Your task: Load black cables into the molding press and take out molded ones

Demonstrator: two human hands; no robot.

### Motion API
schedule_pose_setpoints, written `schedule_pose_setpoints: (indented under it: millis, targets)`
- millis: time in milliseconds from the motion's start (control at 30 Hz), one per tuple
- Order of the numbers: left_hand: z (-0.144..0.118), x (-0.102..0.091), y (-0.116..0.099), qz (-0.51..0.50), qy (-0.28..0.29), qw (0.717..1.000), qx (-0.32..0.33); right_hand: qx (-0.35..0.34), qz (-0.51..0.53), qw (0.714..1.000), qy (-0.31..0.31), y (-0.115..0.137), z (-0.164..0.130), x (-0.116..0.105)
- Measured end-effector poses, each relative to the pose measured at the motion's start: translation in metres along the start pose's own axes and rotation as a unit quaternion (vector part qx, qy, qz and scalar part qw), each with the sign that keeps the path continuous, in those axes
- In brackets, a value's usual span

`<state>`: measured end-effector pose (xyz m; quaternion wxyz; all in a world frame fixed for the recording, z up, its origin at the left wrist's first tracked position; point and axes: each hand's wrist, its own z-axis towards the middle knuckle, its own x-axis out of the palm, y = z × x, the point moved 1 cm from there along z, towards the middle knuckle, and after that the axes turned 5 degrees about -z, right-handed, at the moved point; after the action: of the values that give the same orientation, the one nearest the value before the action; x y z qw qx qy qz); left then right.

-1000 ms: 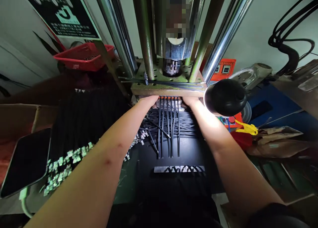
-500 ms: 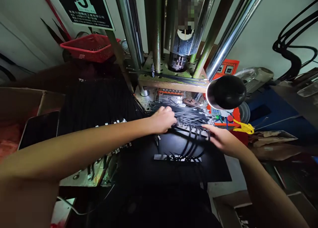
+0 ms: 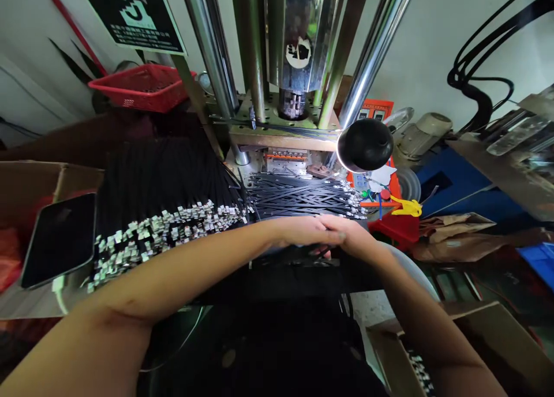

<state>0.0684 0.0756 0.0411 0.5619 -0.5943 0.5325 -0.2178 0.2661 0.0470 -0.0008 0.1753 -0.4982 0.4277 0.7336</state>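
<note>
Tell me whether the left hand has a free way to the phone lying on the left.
Probably yes. The left hand sits at centre against the right hand; only low metal-tipped black straps lie between it and the phone.

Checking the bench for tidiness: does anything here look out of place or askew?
A phone lies tilted beside the metal-tipped black straps. Behind the joined left hand and right hand, loose straps lie criss-crossed.
</note>
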Motion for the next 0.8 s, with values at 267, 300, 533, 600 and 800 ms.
schedule_pose_setpoints:
  millis: [267,300,533,600,800]
  targets:
    - [-0.044,-0.077,0.015,0.266,-0.279,0.921,-0.050,0.135,-0.126,0.976,-0.120,-0.045,0.053,-0.036]
    - [-0.052,-0.081,0.021,0.325,-0.303,0.894,-0.054,0.132,-0.135,0.978,-0.092,-0.046,0.050,-0.036]
    - [-0.092,-0.007,0.051,0.387,-0.047,0.920,-0.045,-0.021,-0.058,0.992,0.111,0.009,-0.030,0.002]
    - [-0.090,0.009,0.049,0.432,-0.014,0.901,-0.041,-0.030,-0.067,0.992,0.107,0.019,-0.039,0.011]
    - [-0.070,-0.036,0.045,0.467,-0.090,0.874,-0.096,0.016,-0.124,0.992,0.011,-0.007,0.008,-0.005]
